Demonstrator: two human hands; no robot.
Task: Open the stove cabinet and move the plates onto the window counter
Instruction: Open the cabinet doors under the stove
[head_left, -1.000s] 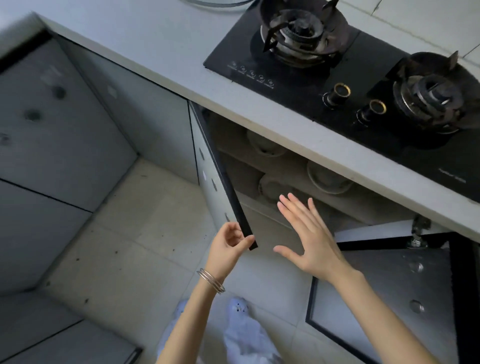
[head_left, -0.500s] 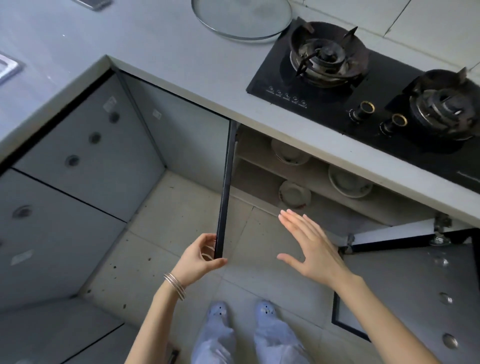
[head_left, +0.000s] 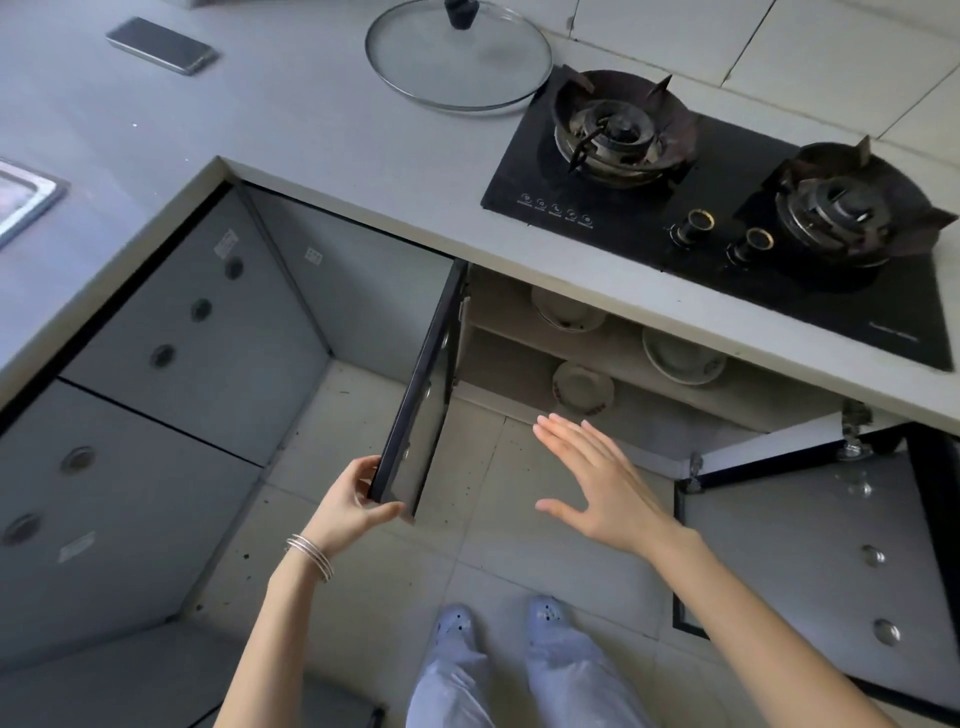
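Observation:
The cabinet under the black two-burner stove (head_left: 727, 208) stands open. My left hand (head_left: 353, 506) grips the bottom corner of its left door (head_left: 415, 400), which is swung out edge-on. The right door (head_left: 810, 551) hangs wide open. Inside, pale plates sit on shelves: one upper left (head_left: 566, 312), one at the right (head_left: 680, 356), one lower (head_left: 582, 387). My right hand (head_left: 597, 483) hovers flat with fingers spread in front of the opening, touching nothing.
A glass pot lid (head_left: 457, 57) and a phone (head_left: 161, 44) lie on the grey counter (head_left: 322, 130). A sink corner (head_left: 21, 197) shows at far left. Closed grey cabinet fronts (head_left: 171, 338) line the left side. My feet (head_left: 498, 618) stand on the tiled floor.
The left door has swung further open with my left hand on its corner. The view has pulled back, showing more counter, the lid and the phone. My right hand stays spread.

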